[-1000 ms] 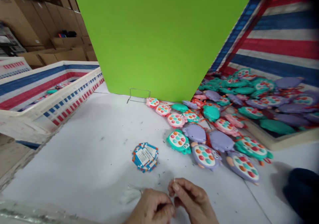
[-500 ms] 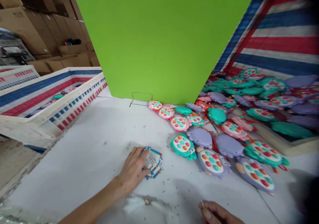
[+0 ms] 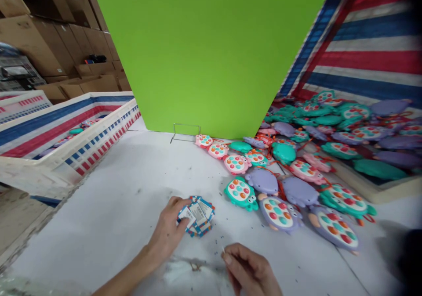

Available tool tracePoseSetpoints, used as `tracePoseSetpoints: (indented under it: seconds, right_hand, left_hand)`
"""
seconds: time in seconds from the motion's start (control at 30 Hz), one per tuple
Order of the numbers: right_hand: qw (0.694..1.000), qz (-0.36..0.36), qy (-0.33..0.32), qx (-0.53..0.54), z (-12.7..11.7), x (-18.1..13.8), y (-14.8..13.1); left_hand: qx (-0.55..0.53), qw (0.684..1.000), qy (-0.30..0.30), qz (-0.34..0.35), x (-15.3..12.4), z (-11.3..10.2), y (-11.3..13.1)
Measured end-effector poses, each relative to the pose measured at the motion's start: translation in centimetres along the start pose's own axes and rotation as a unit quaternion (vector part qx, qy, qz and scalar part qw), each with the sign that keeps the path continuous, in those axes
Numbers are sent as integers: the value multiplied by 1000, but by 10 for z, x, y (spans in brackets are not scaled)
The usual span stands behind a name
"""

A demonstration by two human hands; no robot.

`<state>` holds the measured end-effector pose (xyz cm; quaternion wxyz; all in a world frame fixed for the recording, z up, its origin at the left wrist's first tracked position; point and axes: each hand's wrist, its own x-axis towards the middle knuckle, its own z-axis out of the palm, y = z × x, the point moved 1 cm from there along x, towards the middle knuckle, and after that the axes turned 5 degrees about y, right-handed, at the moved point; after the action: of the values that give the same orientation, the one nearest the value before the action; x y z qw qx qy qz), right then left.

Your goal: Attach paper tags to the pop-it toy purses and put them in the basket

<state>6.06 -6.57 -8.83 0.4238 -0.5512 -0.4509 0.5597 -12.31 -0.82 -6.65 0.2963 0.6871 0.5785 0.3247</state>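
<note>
While left hand (image 3: 168, 231) touches tags (image 3: 198, 211), print illegible

Reaches forward with left hand (image 3: 168, 232), forearm stretched out, palm down, fingers bent. Holds right hand (image 3: 250, 272) low and nearer, thumb and forefinger pinched together.

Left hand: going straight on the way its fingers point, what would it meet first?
The stack of paper tags: the fingertips of the left hand touch its near edge. Beyond it, the line probably runs to the teal toy, though depth is unclear.
</note>
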Motion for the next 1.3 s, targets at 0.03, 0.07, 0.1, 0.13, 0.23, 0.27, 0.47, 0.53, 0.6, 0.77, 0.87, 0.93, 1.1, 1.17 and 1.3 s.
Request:
tracePoseSetpoints:
  seconds: [0.03, 0.07, 0.1, 0.13, 0.23, 0.27, 0.47, 0.53, 0.6, 0.77, 0.87, 0.93, 1.1, 1.17, 1.3]
  right_hand:
    - [1000, -15, 2, 2, 4, 1, -1]
    - [999, -31, 7, 3, 8, 3, -3]
    - [999, -44, 12, 5, 12, 4, -6]
    - [998, -54, 13, 8, 16, 6, -8]
    - [998, -63, 8, 14, 23, 10, -16]
    - [998, -56, 12, 18, 23, 11, -17]
    - [994, -77, 71, 28, 14, 3, -21]
    - [980, -154, 124, -35, 11, -3, -23]
    - [962, -201, 154, -101, 10, -8, -26]
    - [942, -241, 140, -185, 14, -12, -29]
    - [940, -248, 122, -202, 14, -11, -32]
    - [942, -241, 102, -211, 14, -12, -33]
    - [954, -192, 78, -217, 12, -11, -33]
    - [956, -187, 80, -210, 12, -11, -34]
    - [961, -173, 61, -205, 11, -11, -36]
  left_hand:
    - [-30, 999, -14, -15, -1, -3, 5]
    - [-59, 997, -32, -36, -3, -6, 10]
    - [-87, 993, -55, -59, -4, -8, 16]
    - [-115, 987, -74, -79, -6, -8, 21]
    - [-204, 968, -104, -102, -10, -3, 34]
    - [-231, 962, -109, -98, -12, 0, 36]
    - [-253, 946, -134, -153, -25, 19, 36]
    - [-228, 953, -124, -155, -25, 19, 38]
    - [-199, 964, -109, -141, -23, 18, 41]
    - [-141, 980, -99, -98, -19, 14, 48]
    - [-117, 986, -93, -68, -20, 15, 49]
    - [-98, 990, -92, -54, -20, 15, 50]
    - [-37, 995, -91, -20, -20, 15, 56]
    - [-14, 995, -96, -6, -21, 16, 59]
    - [57, 992, -106, 29, -28, 23, 60]
